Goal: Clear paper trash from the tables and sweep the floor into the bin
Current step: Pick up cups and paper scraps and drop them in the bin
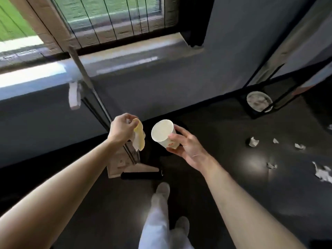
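Observation:
My left hand (122,127) pinches a crumpled yellow and white paper wrapper (139,136) that hangs down from its fingers. My right hand (185,144) grips a white paper cup (164,133) with red print, tilted so its empty mouth faces me. Both hands are held over a dark bin (152,153), mostly hidden beneath them. A broom and dustpan (124,162) lean against the wall just left of the bin, the long handle (84,72) rising to the windowsill. Several scraps of paper (253,141) lie on the dark floor at right.
A grey wall with a white windowsill (125,56) runs across the back. A black metal stand (258,103) with a round pale disc at its base is at the right. My legs and shoes (162,191) are below the hands.

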`<move>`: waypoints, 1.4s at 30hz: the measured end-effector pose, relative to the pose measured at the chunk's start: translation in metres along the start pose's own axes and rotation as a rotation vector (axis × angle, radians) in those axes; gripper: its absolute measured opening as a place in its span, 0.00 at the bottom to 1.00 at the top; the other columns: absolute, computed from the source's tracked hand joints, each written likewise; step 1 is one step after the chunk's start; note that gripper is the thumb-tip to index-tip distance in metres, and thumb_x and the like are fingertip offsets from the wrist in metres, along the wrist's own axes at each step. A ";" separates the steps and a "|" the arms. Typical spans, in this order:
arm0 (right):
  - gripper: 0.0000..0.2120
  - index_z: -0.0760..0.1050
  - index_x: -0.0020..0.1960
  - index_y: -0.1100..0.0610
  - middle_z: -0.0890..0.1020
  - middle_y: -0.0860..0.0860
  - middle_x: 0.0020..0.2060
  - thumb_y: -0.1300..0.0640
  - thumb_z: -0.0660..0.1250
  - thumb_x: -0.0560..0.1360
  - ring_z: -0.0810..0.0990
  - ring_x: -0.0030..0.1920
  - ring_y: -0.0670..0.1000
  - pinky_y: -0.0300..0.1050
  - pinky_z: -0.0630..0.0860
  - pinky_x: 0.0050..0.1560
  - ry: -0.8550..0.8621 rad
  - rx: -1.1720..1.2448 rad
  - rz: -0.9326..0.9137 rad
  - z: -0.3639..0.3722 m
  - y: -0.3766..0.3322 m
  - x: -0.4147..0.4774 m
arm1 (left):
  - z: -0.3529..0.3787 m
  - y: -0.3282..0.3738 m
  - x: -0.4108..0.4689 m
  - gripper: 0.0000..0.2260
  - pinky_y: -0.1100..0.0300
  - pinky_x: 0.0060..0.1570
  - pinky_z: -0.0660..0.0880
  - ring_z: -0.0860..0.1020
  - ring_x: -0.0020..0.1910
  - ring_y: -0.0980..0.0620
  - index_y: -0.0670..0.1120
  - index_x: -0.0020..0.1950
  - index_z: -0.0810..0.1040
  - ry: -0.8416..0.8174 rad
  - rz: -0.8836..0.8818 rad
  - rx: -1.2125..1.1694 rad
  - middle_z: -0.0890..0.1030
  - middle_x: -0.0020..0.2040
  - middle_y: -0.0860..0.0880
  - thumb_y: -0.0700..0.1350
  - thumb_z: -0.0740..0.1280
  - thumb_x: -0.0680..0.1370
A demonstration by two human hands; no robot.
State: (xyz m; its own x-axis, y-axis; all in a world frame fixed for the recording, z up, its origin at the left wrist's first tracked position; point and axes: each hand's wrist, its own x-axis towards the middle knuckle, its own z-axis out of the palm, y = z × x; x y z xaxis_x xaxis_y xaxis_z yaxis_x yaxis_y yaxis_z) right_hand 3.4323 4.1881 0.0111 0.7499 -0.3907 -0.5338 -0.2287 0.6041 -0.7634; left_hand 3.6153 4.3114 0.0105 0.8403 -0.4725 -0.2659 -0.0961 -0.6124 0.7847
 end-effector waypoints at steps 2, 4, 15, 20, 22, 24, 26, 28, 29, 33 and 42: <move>0.14 0.75 0.55 0.44 0.78 0.53 0.57 0.59 0.70 0.73 0.77 0.59 0.55 0.48 0.80 0.53 0.005 -0.022 0.034 -0.016 0.004 0.036 | 0.022 -0.011 0.031 0.05 0.61 0.43 0.72 0.79 0.48 0.50 0.47 0.50 0.81 0.001 -0.035 0.027 0.81 0.48 0.48 0.43 0.66 0.77; 0.15 0.75 0.56 0.45 0.78 0.54 0.57 0.59 0.70 0.73 0.78 0.58 0.55 0.47 0.80 0.51 0.021 -0.012 0.068 -0.032 0.013 0.072 | 0.045 -0.026 0.061 0.05 0.59 0.47 0.73 0.78 0.49 0.50 0.47 0.50 0.80 -0.016 -0.062 0.050 0.81 0.48 0.48 0.43 0.65 0.78; 0.21 0.72 0.68 0.52 0.77 0.55 0.62 0.59 0.67 0.76 0.77 0.61 0.55 0.50 0.78 0.55 0.137 0.090 0.227 -0.129 0.088 0.245 | 0.220 -0.118 0.185 0.04 0.63 0.43 0.68 0.74 0.49 0.56 0.54 0.46 0.77 -0.151 -0.196 0.034 0.77 0.45 0.56 0.46 0.63 0.77; 0.23 0.70 0.70 0.51 0.76 0.53 0.63 0.58 0.66 0.76 0.77 0.61 0.54 0.48 0.78 0.52 0.163 0.066 0.255 -0.163 0.122 0.290 | 0.282 -0.164 0.216 0.13 0.55 0.59 0.71 0.75 0.59 0.48 0.48 0.62 0.75 -0.275 -0.373 -0.115 0.77 0.59 0.48 0.50 0.61 0.81; 0.23 0.70 0.70 0.49 0.77 0.52 0.62 0.57 0.66 0.76 0.77 0.61 0.53 0.49 0.79 0.53 0.158 0.025 0.266 -0.169 0.131 0.304 | 0.293 -0.176 0.220 0.17 0.56 0.64 0.69 0.74 0.61 0.47 0.48 0.65 0.74 -0.301 -0.436 -0.207 0.77 0.62 0.47 0.54 0.58 0.82; 0.23 0.70 0.70 0.46 0.76 0.51 0.62 0.55 0.66 0.76 0.77 0.60 0.53 0.51 0.79 0.54 0.168 -0.022 0.283 -0.173 0.141 0.316 | 0.297 -0.186 0.223 0.20 0.71 0.59 0.66 0.71 0.65 0.51 0.45 0.69 0.72 -0.292 -0.445 -0.295 0.77 0.62 0.51 0.55 0.56 0.82; 0.25 0.68 0.71 0.43 0.76 0.48 0.61 0.53 0.66 0.76 0.76 0.60 0.52 0.54 0.77 0.57 0.170 -0.077 0.305 -0.176 0.150 0.324 | 0.297 -0.195 0.225 0.21 0.71 0.61 0.64 0.68 0.68 0.54 0.46 0.72 0.69 -0.303 -0.411 -0.289 0.75 0.65 0.53 0.54 0.54 0.83; 0.28 0.64 0.73 0.41 0.76 0.43 0.57 0.51 0.67 0.75 0.75 0.57 0.47 0.58 0.74 0.60 0.164 -0.107 0.321 -0.178 0.157 0.330 | 0.294 -0.202 0.228 0.20 0.58 0.72 0.59 0.65 0.71 0.53 0.48 0.74 0.66 -0.319 -0.356 -0.246 0.70 0.71 0.51 0.53 0.53 0.83; 0.29 0.63 0.74 0.42 0.75 0.40 0.55 0.50 0.67 0.75 0.74 0.53 0.43 0.59 0.72 0.61 0.168 -0.109 0.326 -0.178 0.159 0.333 | 0.293 -0.204 0.229 0.20 0.54 0.73 0.57 0.63 0.73 0.52 0.48 0.74 0.65 -0.319 -0.337 -0.234 0.69 0.72 0.50 0.52 0.53 0.84; 0.30 0.63 0.74 0.41 0.72 0.38 0.54 0.47 0.68 0.74 0.68 0.53 0.42 0.60 0.71 0.61 0.202 -0.100 0.313 -0.175 0.162 0.341 | 0.288 -0.213 0.233 0.17 0.61 0.70 0.61 0.69 0.69 0.52 0.44 0.71 0.70 -0.239 -0.169 -0.105 0.75 0.66 0.48 0.44 0.58 0.83; 0.27 0.66 0.72 0.41 0.73 0.43 0.61 0.49 0.67 0.75 0.69 0.60 0.45 0.55 0.71 0.64 0.171 -0.167 0.244 -0.156 0.144 0.340 | 0.271 -0.204 0.236 0.21 0.69 0.58 0.65 0.76 0.60 0.56 0.49 0.72 0.69 -0.208 0.037 0.167 0.78 0.60 0.52 0.46 0.66 0.79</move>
State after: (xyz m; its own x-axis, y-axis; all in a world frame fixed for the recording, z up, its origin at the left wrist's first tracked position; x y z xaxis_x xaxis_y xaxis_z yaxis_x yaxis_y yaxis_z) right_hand 3.5574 4.0338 -0.3371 0.5490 -0.3676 -0.7506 -0.4979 0.5774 -0.6470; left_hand 3.6882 4.1528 -0.3642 0.7086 -0.6060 -0.3615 -0.2257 -0.6800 0.6976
